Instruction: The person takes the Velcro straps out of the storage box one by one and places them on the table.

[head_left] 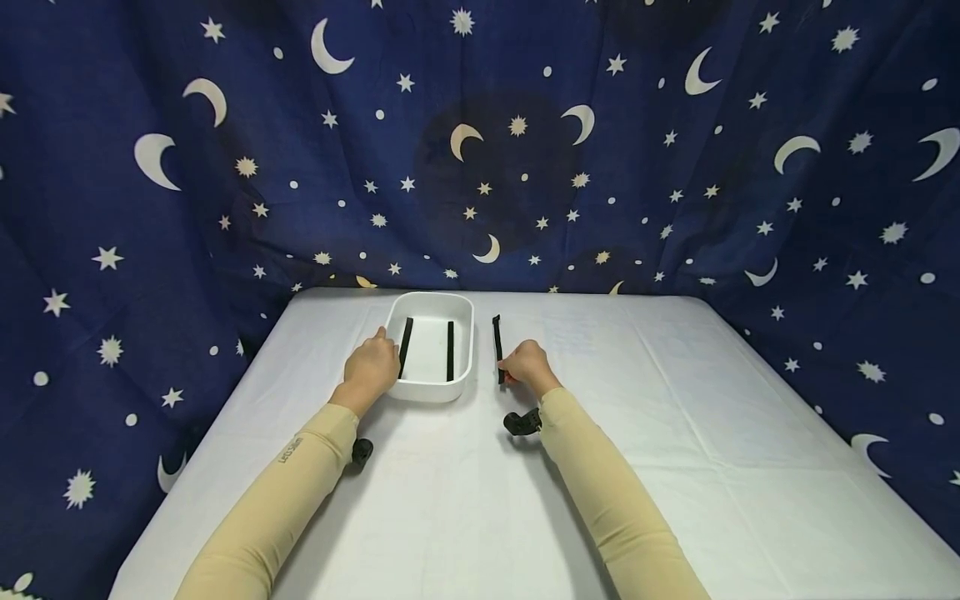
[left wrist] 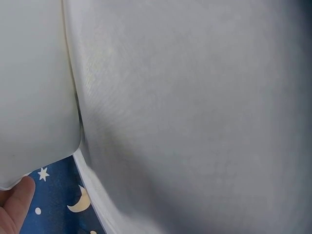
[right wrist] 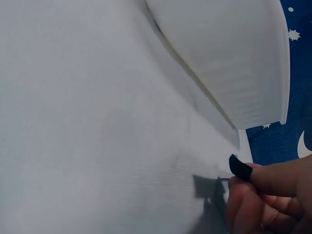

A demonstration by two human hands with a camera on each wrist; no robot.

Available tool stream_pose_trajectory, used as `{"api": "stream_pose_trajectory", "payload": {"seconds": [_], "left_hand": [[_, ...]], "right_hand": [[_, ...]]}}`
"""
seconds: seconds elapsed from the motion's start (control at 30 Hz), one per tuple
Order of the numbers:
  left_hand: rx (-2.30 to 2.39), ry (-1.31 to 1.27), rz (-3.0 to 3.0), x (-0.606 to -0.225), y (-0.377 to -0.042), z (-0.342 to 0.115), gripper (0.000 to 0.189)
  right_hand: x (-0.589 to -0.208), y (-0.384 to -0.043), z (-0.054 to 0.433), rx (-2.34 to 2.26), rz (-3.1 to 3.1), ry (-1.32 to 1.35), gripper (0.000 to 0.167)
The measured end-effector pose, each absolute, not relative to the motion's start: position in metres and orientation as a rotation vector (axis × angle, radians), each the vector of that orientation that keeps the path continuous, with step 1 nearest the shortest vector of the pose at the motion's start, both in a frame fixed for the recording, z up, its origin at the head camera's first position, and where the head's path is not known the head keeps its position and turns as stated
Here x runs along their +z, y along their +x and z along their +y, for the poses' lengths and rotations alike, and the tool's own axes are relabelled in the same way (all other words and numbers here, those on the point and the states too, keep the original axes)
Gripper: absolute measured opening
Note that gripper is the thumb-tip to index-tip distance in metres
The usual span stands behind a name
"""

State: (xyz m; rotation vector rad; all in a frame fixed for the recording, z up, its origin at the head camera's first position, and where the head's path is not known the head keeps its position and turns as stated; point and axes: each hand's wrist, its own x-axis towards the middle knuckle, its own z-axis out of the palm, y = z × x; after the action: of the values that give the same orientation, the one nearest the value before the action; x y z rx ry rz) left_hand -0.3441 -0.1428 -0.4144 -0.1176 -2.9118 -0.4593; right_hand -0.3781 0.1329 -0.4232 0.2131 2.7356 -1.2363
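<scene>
My left hand point(head_left: 372, 364) grips the left wall of a white rectangular container point(head_left: 427, 390). In the left wrist view a fingertip point(left wrist: 20, 197) shows at the rim, while the rest of that hand is out of frame. Two black strips lie inside the container, one slanted strip point(head_left: 406, 347) along its left side and one straighter strip point(head_left: 450, 351) towards its right. To the right of the container, my right hand point(head_left: 527, 364) pinches a third black strip point(head_left: 497, 337) near its front end. The right wrist view shows that strip's end point(right wrist: 240, 168) between thumb and fingers.
A white cloth point(head_left: 660, 467) covers the table. Behind and at both sides hangs a dark blue curtain point(head_left: 360, 150) with moons and stars. A black device point(head_left: 522, 422) sits at the right wrist, another black device point(head_left: 362, 452) at the left one.
</scene>
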Motion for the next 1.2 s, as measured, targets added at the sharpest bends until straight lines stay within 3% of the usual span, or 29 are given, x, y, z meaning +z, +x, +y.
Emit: {"api": "stream_pose_trajectory", "payload": {"seconds": [0.5,0.77,0.97,1.2], "left_hand": [[-0.466,-0.125,-2.909,-0.4150,-0.3461,-0.1437,0.038],[-0.456,-0.125,-2.915,-0.4148,-0.3444,-0.1437,0.038],[-0.463,-0.129,-2.909,-0.4142,-0.3441,-0.1431,0.038],[-0.463,-0.125,-2.910,-0.4143,-0.3446,-0.1436,0.039]], "right_hand": [[-0.4267,-0.3762,0.1276,-1.078,2.845,0.213,0.015],[-0.4276,-0.3753,0.1246,-0.908,2.950,0.230,0.028],[-0.4298,-0.3766,0.1259,-0.975,2.900,0.243,0.018],[-0.4321,-0.3803,0.1286,-1.059,2.844,0.261,0.018]]}}
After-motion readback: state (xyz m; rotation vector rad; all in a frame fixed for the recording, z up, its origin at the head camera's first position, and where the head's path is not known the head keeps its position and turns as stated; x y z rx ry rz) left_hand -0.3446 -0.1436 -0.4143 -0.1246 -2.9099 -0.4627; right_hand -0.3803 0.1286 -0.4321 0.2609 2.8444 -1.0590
